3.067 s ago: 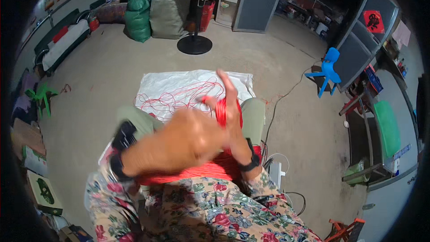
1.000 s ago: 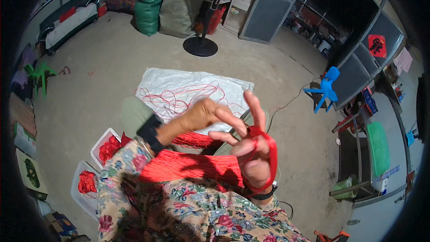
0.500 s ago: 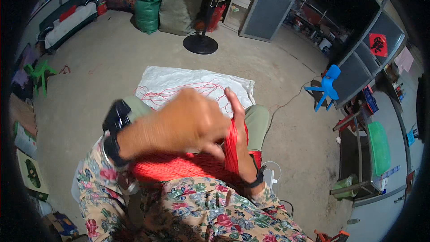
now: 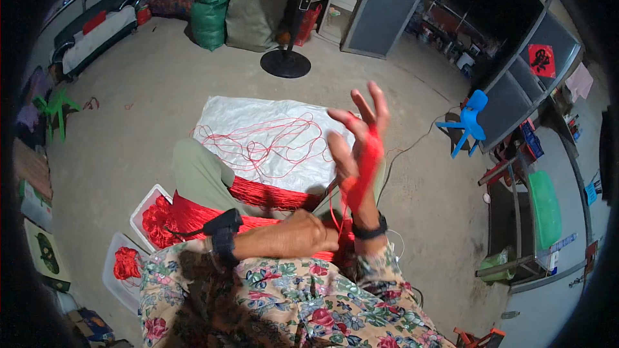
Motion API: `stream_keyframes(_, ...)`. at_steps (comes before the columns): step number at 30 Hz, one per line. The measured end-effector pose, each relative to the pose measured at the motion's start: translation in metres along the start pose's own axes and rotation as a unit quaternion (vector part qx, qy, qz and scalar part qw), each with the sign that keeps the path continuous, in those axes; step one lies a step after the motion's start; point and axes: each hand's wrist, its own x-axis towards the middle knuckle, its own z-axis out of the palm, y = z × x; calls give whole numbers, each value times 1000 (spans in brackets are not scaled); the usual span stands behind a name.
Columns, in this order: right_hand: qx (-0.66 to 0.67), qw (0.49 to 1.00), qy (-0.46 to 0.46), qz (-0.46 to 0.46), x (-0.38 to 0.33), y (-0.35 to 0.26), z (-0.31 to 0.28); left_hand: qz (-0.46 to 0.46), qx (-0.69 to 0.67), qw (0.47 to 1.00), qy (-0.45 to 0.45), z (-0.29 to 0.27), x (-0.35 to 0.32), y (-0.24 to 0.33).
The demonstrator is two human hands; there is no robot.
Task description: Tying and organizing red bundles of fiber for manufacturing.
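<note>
On a bare concrete floor (image 4: 129,122) with a white sheet (image 4: 258,122) at twelve o'clock, the right hand (image 4: 358,145), fingers spread, wears wound red cord (image 4: 367,158), light, limp and tangle-prone, best pinched below the palm where the closed left hand (image 4: 300,235) grips it.

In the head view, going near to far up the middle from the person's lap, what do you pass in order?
Left hand low on the red cord bundle → right hand raised and wound with red cord → white sheet with loose red cord → standing fan → green sacks.
</note>
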Motion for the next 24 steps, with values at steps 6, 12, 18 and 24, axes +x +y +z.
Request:
stream_keyframes(6, -152, 979, -121, -56, -40, 26, 14, 78, -41, 994, 65, -89, -2, 38)
stream_keyframes(12, -28, 989, -145, -27, -45, -60, -13, -3, -30, 981, 190, -168, 5, -26)
stream_keyframes(18, 52, 986, -154, 46, -54, -70, -31, -94, -108, 956, 256, -156, 22, -64)
stream_keyframes(24, 271, 961, -42, 22, -15, -59, -15, -115, -189, 968, 120, -13, 14, -68)
